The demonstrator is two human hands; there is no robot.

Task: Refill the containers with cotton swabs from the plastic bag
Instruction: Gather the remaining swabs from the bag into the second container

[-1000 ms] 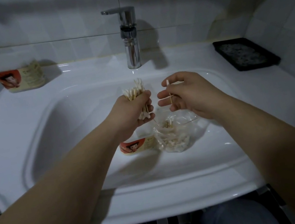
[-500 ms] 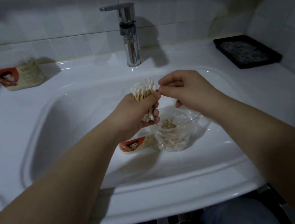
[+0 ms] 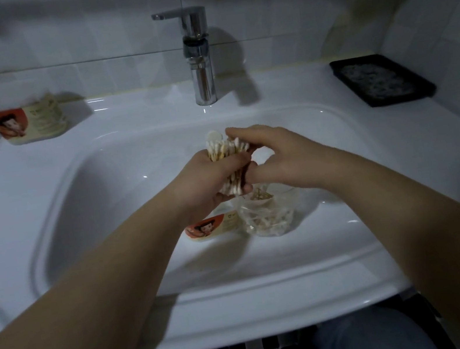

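My left hand (image 3: 208,178) grips a thick bundle of cotton swabs (image 3: 226,152) upright over the sink basin. My right hand (image 3: 278,156) reaches across from the right, its index finger over the top tips of the bundle and its thumb near the bottom tips. Below the hands a clear plastic bag (image 3: 267,217) with loose swabs lies in the basin. A round container (image 3: 213,226) with an orange cartoon label lies beside the bag, partly hidden by my left hand. A second such container (image 3: 22,118) stands at the sink's back left corner.
The white sink (image 3: 79,231) fills the view, with a chrome faucet (image 3: 197,57) at the back centre. A black tray (image 3: 381,80) sits on the right ledge. Tiled walls close in behind and to the right.
My right hand carried a single swab to the bundle, then spread over its tips. The bundle in my left hand looks fuller and tilted slightly right.
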